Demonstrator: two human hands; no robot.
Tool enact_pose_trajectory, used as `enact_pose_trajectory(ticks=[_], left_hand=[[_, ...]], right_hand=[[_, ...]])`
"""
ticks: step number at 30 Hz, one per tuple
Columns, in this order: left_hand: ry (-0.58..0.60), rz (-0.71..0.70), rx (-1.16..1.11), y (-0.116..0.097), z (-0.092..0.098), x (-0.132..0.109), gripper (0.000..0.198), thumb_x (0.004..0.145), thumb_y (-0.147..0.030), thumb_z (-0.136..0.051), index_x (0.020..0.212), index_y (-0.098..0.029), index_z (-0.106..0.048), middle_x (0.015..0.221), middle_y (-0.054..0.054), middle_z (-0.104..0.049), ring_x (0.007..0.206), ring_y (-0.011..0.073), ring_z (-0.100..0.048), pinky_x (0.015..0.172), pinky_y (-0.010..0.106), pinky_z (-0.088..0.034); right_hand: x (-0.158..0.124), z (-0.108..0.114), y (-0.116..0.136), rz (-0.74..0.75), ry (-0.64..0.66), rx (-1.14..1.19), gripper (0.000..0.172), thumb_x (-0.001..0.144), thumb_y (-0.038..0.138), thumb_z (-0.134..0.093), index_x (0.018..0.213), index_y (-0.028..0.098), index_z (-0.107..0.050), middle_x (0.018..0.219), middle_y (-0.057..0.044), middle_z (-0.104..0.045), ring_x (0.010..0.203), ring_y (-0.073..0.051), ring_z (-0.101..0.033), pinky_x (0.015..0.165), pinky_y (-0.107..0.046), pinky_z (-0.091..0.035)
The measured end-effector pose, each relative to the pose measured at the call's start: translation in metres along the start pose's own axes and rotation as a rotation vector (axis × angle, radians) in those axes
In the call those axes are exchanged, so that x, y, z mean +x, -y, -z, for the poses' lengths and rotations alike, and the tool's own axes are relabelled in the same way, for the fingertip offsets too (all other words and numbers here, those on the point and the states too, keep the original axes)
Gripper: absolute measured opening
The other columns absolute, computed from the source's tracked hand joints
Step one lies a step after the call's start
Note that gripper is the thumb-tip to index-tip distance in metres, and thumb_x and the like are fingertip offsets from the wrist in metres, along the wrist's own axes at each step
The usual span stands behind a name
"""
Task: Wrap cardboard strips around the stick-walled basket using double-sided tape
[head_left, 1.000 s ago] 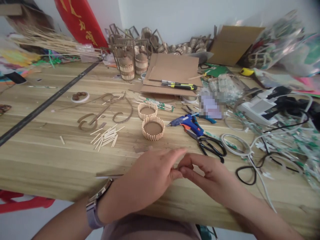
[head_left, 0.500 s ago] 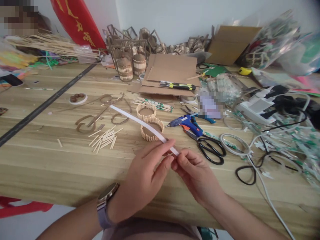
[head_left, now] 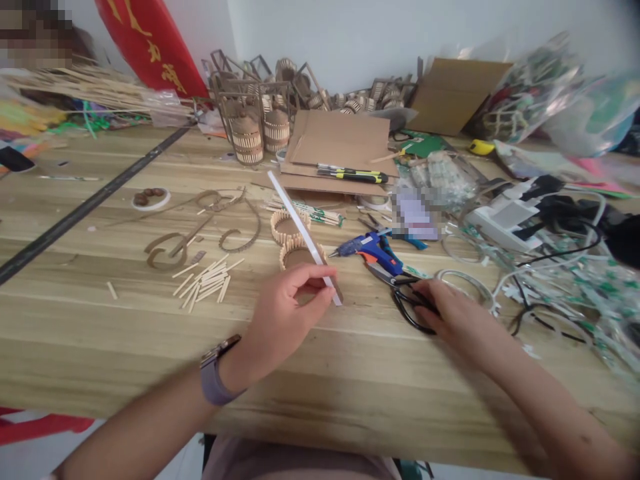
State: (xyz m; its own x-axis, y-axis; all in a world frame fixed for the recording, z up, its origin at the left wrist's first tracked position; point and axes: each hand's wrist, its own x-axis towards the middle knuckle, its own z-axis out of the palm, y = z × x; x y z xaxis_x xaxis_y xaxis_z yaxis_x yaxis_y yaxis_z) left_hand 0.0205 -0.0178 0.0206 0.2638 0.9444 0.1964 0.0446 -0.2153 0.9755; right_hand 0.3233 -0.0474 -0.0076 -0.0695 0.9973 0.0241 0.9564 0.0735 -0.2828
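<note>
My left hand [head_left: 295, 307] pinches a narrow strip [head_left: 299, 220], white on its upper face and brown at its lower edge, between thumb and finger. The strip slants up and away over two round stick-walled rings, a nearer one [head_left: 289, 257] and a farther one [head_left: 280, 227]. Over on the right, my right hand [head_left: 445, 307] has its fingers around the black handles of a pair of scissors [head_left: 407, 313], which lies on the table. A blue hot glue gun [head_left: 367, 250] rests just beyond the scissors' blades.
Several short wooden sticks [head_left: 213, 283] lie left of the rings, near curled brown strips [head_left: 167, 253]. Cardboard sheets [head_left: 345, 137] with box cutters [head_left: 353, 175] are behind. A power strip [head_left: 507, 213], cables and plastic wrappers crowd the right. Stick-built lanterns [head_left: 247, 137] stand at the back.
My right hand has let go of the strip and moved right to the scissors' handles. My left hand keeps the strip, which now points more steeply away from me.
</note>
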Motion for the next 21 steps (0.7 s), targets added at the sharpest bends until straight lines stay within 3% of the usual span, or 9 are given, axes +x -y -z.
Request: enact_pose_trajectory(ticks=[2,5,9,11,14,21], left_hand=[[-0.001,0.022,-0.038,0.000,-0.002,0.001,0.022,0.085,-0.016,-0.064,0.105,-0.019,-0.072,0.091,0.002,-0.074,0.080,0.0130,-0.069,0.074,0.023,-0.056],[-0.031,0.040,-0.075,0.001,-0.004,0.001,0.024,0.083,-0.015,-0.065,0.106,-0.019,-0.070,0.093,0.003,-0.073,0.080,0.0133,-0.068,0.074,0.024,-0.057],[-0.094,0.065,-0.114,0.001,-0.004,0.002,0.028,0.082,-0.014,-0.067,0.109,-0.020,-0.067,0.091,0.001,-0.073,0.078,0.0117,-0.068,0.074,0.022,-0.057],[-0.112,0.064,-0.122,0.001,-0.003,0.003,0.029,0.082,-0.014,-0.067,0.110,-0.020,-0.066,0.089,0.000,-0.072,0.077,0.0114,-0.068,0.074,0.021,-0.056],[-0.134,0.061,-0.130,0.002,0.000,0.003,0.031,0.082,-0.014,-0.067,0.112,-0.020,-0.065,0.094,0.002,-0.072,0.078,0.0121,-0.069,0.074,0.022,-0.057],[-0.165,0.064,-0.105,0.004,0.001,0.000,0.038,0.081,-0.012,-0.065,0.118,-0.022,-0.062,0.113,0.004,-0.068,0.080,0.0112,-0.068,0.075,0.023,-0.059]], right_hand=[[-0.003,0.003,0.013,-0.006,0.036,0.155,0.024,0.083,0.038,-0.055,0.101,0.021,-0.054,0.084,-0.008,-0.070,0.071,-0.024,-0.067,0.063,-0.035,-0.053],[-0.007,0.006,0.047,-0.008,0.076,0.506,0.046,0.085,0.046,-0.056,0.121,0.021,-0.044,0.074,0.000,-0.061,0.058,-0.019,-0.059,0.053,-0.031,-0.050],[-0.001,0.001,0.089,0.043,0.193,0.783,0.061,0.084,0.060,-0.060,0.130,0.023,-0.044,0.078,0.001,-0.056,0.069,-0.019,-0.060,0.062,-0.032,-0.051],[0.005,-0.003,0.102,0.129,0.210,0.825,0.068,0.081,0.072,-0.057,0.126,0.023,-0.048,0.082,0.000,-0.055,0.075,-0.020,-0.057,0.067,-0.033,-0.050],[0.008,-0.011,0.114,0.224,0.217,0.818,0.072,0.082,0.081,-0.045,0.123,0.022,-0.050,0.080,0.000,-0.051,0.069,-0.017,-0.048,0.060,-0.030,-0.043],[-0.001,-0.029,0.120,0.166,0.277,0.968,0.073,0.081,0.085,-0.036,0.113,0.021,-0.052,0.075,0.001,-0.049,0.062,-0.014,-0.043,0.054,-0.025,-0.038]])
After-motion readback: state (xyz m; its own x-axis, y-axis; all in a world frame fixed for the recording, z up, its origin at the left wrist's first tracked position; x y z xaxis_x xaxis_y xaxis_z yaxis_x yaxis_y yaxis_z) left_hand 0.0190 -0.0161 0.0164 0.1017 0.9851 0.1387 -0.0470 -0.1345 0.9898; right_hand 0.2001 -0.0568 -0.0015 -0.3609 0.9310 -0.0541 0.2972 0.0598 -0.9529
